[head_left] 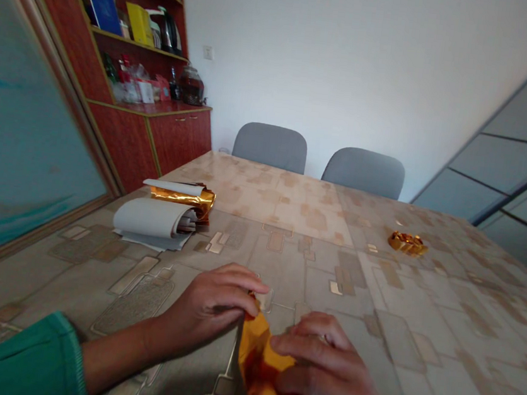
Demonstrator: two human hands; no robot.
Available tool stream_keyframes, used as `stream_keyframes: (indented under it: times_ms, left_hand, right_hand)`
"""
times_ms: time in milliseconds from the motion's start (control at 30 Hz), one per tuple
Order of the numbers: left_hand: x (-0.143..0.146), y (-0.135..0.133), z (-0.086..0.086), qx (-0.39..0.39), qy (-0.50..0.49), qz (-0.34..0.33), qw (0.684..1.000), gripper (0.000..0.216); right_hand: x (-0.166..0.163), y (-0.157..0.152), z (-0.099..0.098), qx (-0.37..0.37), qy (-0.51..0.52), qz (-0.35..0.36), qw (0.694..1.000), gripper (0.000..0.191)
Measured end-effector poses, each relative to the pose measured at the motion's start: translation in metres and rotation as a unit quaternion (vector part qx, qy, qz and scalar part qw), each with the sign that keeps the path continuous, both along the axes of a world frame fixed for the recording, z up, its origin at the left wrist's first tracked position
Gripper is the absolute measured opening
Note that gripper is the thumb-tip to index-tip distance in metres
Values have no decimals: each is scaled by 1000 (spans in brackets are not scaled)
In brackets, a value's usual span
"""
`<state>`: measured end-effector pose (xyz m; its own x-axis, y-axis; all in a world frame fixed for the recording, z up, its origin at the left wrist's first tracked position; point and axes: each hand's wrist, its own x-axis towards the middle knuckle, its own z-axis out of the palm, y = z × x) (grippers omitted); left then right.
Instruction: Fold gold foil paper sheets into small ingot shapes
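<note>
A sheet of gold foil paper (259, 355), partly folded into a hollow shape, lies between my hands at the near side of the table. My left hand (214, 296) pinches its far tip between thumb and fingers. On the right, my right hand (329, 370) grips the paper's side, with the fingers curled over its edge. The paper's near end runs out of the bottom of the view, and my right hand hides part of it. Farther off to the right rests a crumpled gold foil piece (408, 243), apart from both hands.
Curled grey-white sheets (149, 217) and a gold foil roll (180, 197) lie at the table's left. The patterned tablecloth (287, 194) reaches two grey chairs (270, 146) (364, 170) by the wall. A red-brown cabinet (182, 134) with shelved goods stands back left.
</note>
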<state>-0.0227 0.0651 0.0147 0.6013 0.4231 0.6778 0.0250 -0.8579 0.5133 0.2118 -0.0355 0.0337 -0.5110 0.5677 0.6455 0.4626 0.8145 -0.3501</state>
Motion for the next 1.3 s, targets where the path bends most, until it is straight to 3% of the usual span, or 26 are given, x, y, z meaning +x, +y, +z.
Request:
stream_keyframes:
  times_ms: [200,400,500,600,700,800,933,1033,1167,1300]
  left_hand:
    - [9,2,-7,37,72,5,997,20]
    - [31,13,-10,70,142,13,987,23]
    - [37,13,-5,35,157,13,987,30]
    - [30,-4,5,-31,146,40,988,29]
    - [16,-34,9,-26,162,12,986,28]
    - [6,-56,4,48,168,16,985,42]
    - [-1,-64,-9,118,165,88,975,50]
    - [-9,-66,-14,97,197,103,970,47]
    - [-22,-70,-13,77,231,99,965,25]
    - [-28,-70,-11,4,214,117,970,12]
  right_hand:
    - [-12,4,-10,-10,-90,26,996,19]
    - [-10,3,-18,-7,-122,-43,992,10]
    - [-11,2,-26,11,-125,-110,986,15]
    - [-14,-2,-36,4,-126,-171,977,15]
    - [-20,-7,-43,0,-122,-192,974,13]
    - [-27,-11,-48,11,-119,-197,973,15]
    - [-31,-10,-50,15,-129,-184,974,17]
    - [-30,-7,-46,-26,-117,-160,980,13]
    - [-26,-5,-38,-113,-80,-129,982,13]
    - [-24,-6,-34,-147,-44,-121,981,12]
